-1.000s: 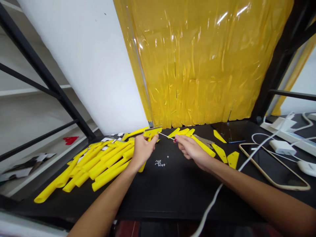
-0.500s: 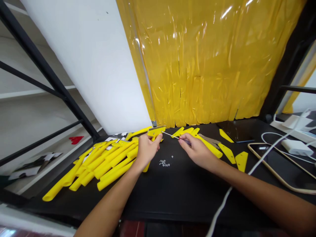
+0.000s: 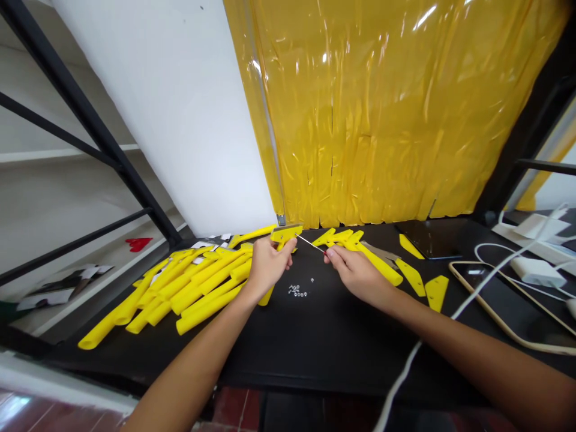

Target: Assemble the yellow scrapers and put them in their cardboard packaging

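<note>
My left hand (image 3: pixel 267 264) is closed around a yellow plastic scraper (image 3: pixel 286 233), its head raised above the black table and a thin blade along its far edge. A screwdriver (image 3: pixel 309 243) with a slim metal shaft is gripped in my right hand (image 3: pixel 357 271). The shaft points left, and its tip meets the scraper head; fingers cover most of the handle. Below and between the hands lies a small group of screws and nuts (image 3: pixel 297 291) on the table.
Many yellow tubular handles (image 3: pixel 204 282) are heaped at left. Several yellow scraper parts (image 3: pixel 344 236) and loose flat yellow plates (image 3: pixel 435 293) lie at right, near a dark tablet (image 3: pixel 432 237). A white cable (image 3: pixel 407 372) crosses the right side, beside a pale-framed phone-like device (image 3: pixel 508 306).
The view has shifted slightly, so the table contents sit a little higher. Both hands keep their grips, with the screwdriver tip still at the scraper head.
</note>
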A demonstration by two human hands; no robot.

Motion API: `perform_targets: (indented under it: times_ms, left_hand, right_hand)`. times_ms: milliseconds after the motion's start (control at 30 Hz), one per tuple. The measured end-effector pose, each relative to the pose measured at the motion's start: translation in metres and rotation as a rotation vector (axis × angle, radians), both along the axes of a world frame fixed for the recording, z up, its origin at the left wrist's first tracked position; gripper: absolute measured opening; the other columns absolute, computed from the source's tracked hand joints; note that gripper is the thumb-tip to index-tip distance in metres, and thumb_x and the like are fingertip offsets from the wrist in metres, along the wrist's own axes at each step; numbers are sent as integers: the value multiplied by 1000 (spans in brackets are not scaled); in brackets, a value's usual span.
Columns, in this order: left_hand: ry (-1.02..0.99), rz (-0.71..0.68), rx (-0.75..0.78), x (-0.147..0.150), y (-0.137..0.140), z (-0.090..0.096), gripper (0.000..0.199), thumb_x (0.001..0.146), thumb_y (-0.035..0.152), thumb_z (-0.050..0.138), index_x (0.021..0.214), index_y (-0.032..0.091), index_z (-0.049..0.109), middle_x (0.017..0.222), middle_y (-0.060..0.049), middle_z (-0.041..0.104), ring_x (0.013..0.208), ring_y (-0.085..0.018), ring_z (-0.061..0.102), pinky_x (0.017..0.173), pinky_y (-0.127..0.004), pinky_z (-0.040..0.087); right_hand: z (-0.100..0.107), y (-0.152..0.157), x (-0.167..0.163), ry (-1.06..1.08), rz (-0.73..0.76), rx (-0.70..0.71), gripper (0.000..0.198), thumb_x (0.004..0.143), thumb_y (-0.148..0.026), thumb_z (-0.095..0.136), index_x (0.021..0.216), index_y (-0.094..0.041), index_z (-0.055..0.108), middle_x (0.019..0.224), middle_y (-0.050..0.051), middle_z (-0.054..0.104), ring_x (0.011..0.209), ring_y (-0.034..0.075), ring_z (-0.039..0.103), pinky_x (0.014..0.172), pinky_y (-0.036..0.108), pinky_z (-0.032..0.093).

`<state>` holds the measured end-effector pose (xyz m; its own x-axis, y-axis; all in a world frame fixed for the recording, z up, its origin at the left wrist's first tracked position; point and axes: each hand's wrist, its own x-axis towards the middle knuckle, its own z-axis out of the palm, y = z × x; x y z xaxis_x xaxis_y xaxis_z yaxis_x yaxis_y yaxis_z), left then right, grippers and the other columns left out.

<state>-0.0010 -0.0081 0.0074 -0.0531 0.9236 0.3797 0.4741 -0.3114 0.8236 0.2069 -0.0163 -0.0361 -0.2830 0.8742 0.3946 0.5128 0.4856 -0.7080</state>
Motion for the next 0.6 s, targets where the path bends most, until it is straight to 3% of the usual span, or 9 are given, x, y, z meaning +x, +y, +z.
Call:
perform_targets:
  times_ms: [167, 367, 600]
  left_hand:
    - [8, 5, 5, 1, 0, 0, 36, 83, 36, 67, 54, 16, 59, 41, 0, 56, 37, -11, 53, 43, -21, 41]
    - [0, 15, 10, 1, 0, 1, 37, 82, 37, 68, 53, 16, 59, 42, -1, 57, 37, -11, 52, 43, -22, 41]
    - [8, 21, 7, 0, 0, 2, 38, 83, 37, 66, 52, 16, 57, 42, -1, 56, 37, -11, 52, 43, -22, 42]
  right_hand:
    - [5, -3, 0, 44, -99, -11, 25, 98, -48, 45, 106, -25, 54, 85, 3, 69, 75, 22, 63, 68, 32, 41]
    - [4, 1, 2, -20, -68, 70, 27, 101, -42, 38, 98, -27, 59, 87, 5, 70, 83, 25, 65, 75, 34, 43]
    - [3, 0, 0, 27, -97, 12, 23, 98, -44, 45, 109, -25, 52, 92, 5, 70, 81, 24, 65, 72, 33, 43]
